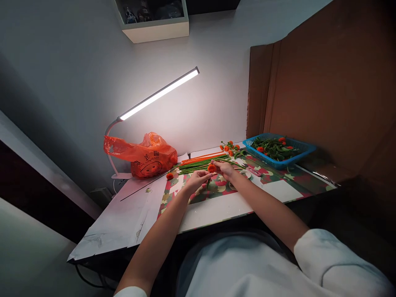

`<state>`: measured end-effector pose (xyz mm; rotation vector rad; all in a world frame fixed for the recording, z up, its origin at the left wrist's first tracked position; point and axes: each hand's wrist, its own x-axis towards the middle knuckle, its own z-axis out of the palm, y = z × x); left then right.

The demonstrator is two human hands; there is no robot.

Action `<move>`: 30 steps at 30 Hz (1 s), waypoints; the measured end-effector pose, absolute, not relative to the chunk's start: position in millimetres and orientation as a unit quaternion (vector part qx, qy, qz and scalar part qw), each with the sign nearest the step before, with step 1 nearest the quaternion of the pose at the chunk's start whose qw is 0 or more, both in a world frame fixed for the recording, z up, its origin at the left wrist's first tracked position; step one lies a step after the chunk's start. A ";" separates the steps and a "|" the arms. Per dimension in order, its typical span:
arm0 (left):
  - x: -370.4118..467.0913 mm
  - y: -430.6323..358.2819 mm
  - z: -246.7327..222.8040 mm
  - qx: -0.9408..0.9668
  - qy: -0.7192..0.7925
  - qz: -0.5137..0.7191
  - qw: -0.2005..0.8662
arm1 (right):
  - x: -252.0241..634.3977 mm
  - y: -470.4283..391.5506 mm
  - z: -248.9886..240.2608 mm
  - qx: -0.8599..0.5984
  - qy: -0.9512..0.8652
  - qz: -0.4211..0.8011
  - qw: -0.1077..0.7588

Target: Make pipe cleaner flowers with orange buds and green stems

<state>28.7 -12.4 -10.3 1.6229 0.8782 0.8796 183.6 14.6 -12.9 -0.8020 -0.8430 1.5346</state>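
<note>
Orange bloom [211, 168] between hands, in front of green stems [193, 167]. Right hand [226, 170] pinching bloom's upper edge; left hand [197, 180] half-curled just below, cannot tell what it grips. Step looks like close fingertip work; next move likely wants light, steady hold.

Both hands [198, 180] [226, 169] close together

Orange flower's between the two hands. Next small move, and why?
I'd probably steady the orange flower from below with the left hand and turn it slightly with the right hand. The left fingers sit near its lower edge, the right ones at its upper edge, so both seem well placed. The exact grip is too small to tell.
</note>
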 end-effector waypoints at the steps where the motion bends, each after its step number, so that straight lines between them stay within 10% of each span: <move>1: 28.8 -12.0 -10.7 0.682 0.364 0.362 0.520 | 183.3 15.1 -13.0 -0.336 -0.363 0.651 0.575; 17: 29.2 -11.0 -15.8 0.641 0.329 0.415 0.556 | 184.5 12.0 -11.4 -0.289 -0.420 0.623 0.593; 25: 25.5 -15.4 -7.4 0.620 0.368 0.634 0.280 | 196.9 -3.9 2.6 -0.199 -0.606 0.577 0.510; 30: 24.0 -11.0 -5.1 0.523 0.382 0.654 0.391 | 198.0 -8.5 4.4 -0.238 -0.659 0.495 0.513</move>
